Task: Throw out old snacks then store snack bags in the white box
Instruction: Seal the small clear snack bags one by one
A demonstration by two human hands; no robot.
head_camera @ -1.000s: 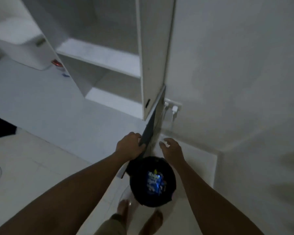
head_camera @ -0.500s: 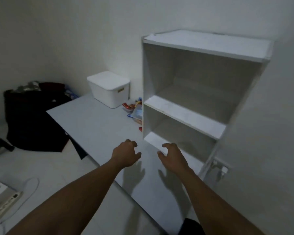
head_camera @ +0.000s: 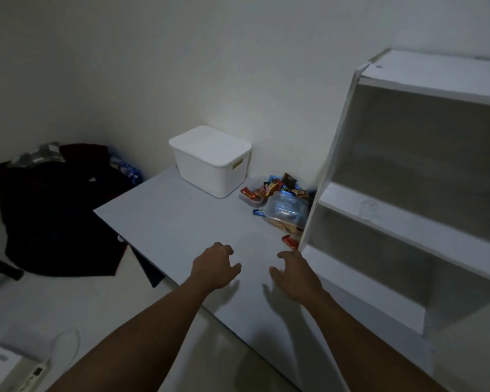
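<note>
A white box [head_camera: 211, 161] with its lid on stands at the back of the pale table [head_camera: 181, 224], against the wall. To its right lies a heap of snack bags [head_camera: 277, 200], red, blue and clear, partly hidden behind the shelf unit's side. My left hand [head_camera: 214, 267] and my right hand [head_camera: 293, 274] hover over the table's near part, side by side, fingers loosely curled, holding nothing. Both are well short of the snacks and the box.
A white shelf unit [head_camera: 408, 210] with bare shelves stands on the table's right side. A dark bag [head_camera: 57, 210] stuffed with clothes sits on the floor at the left. A power strip [head_camera: 31, 374] and cable lie on the floor at the lower left.
A second ago I looked down at a black bin holding a blue snack bag, with both hands at its rim. My view has since swung up and left, bringing the box and snack heap into sight.
</note>
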